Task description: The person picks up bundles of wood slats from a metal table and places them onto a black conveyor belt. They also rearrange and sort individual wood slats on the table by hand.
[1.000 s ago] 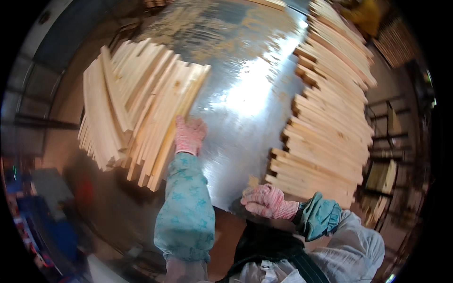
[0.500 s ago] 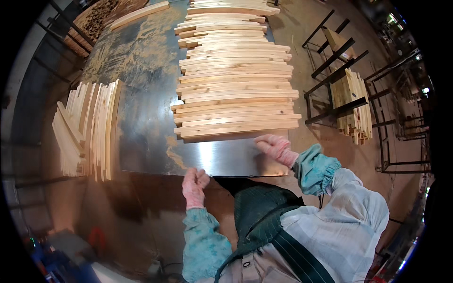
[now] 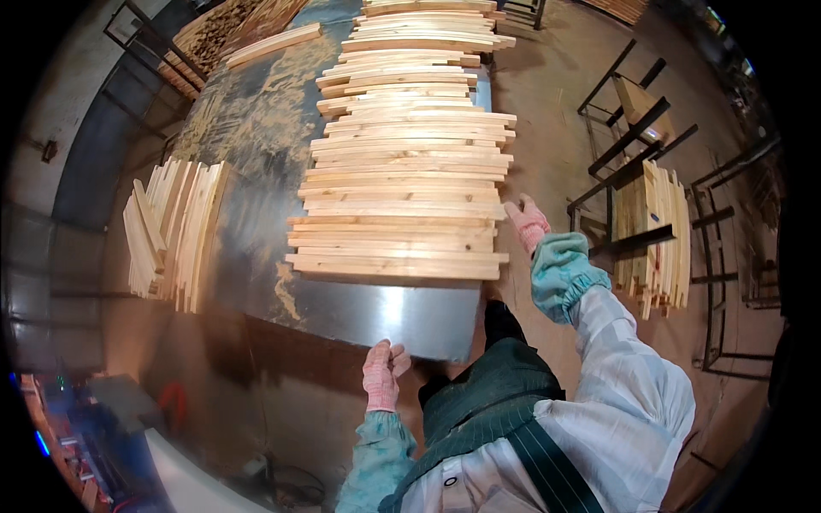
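Note:
A long row of pale wooden strips (image 3: 402, 205) lies crosswise on a metal-topped table (image 3: 376, 321), their ends uneven. My right hand (image 3: 528, 224), in a pink glove, is beside the right ends of the nearer strips. Its thumb and fingers are apart, and nothing is in it. At the table's near edge is my left hand (image 3: 383, 374), gloved alike. Its fingers are loosely curled with no object visible in them; whether they touch the edge I cannot tell.
At the table's left stands a stack of wooden strips (image 3: 184, 231), some lying aslant. Sawdust (image 3: 265, 111) covers much of the far left tabletop. A black metal rack (image 3: 629, 137) and another bundle of strips (image 3: 658, 231) stand to the right. One loose board (image 3: 274, 44) lies far left.
My right hand has moved from in front of the nearest strip to beside the right ends, and its fingers have opened. My body and view have shifted right; the left hand stays by the near edge.

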Motion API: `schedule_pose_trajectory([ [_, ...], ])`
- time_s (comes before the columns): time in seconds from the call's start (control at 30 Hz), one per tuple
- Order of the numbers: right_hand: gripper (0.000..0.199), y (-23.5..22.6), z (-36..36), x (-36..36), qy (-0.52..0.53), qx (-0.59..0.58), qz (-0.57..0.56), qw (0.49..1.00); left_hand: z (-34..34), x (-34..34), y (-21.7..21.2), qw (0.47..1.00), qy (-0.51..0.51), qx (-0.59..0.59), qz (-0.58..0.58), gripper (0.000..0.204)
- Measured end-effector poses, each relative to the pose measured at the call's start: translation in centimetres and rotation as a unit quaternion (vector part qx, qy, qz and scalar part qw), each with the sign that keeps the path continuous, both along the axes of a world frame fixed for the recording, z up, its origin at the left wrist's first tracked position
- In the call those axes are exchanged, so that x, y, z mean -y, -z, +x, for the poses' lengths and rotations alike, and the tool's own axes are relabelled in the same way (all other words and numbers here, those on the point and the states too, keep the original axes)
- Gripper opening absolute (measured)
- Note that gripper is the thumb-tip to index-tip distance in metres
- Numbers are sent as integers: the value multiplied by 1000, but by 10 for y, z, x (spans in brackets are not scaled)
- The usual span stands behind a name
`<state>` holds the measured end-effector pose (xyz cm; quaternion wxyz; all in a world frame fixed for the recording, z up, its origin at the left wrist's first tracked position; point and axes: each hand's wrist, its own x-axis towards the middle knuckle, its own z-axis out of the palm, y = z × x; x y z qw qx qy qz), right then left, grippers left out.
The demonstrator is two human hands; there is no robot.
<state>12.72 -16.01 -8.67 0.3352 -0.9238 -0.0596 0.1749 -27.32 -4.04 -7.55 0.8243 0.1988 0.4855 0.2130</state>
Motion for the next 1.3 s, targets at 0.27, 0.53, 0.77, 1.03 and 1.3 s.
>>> schedule_pose_trajectory([
  [0.27, 83, 82, 123, -46, -26, -140, 196, 970, 161, 35, 9, 972, -100, -188, 102, 63],
  [0.53, 76, 2, 40, 14, -73, -287, 123, 947, 152, 36, 42, 890, -147, -387, 192, 60],
  [0.77, 53, -16, 70, -3, -586, 151, 143, 783, 49, 30, 71, 861, -139, -382, 305, 45],
  [1.03, 79, 14, 11, -133, -537, -66, 87, 837, 104, -1, 78, 847, -302, -258, 353, 64],
  [1.3, 110, 23, 25, -100, -499, -288, 20, 817, 108, 43, 23, 960, -192, -162, 122, 77],
])
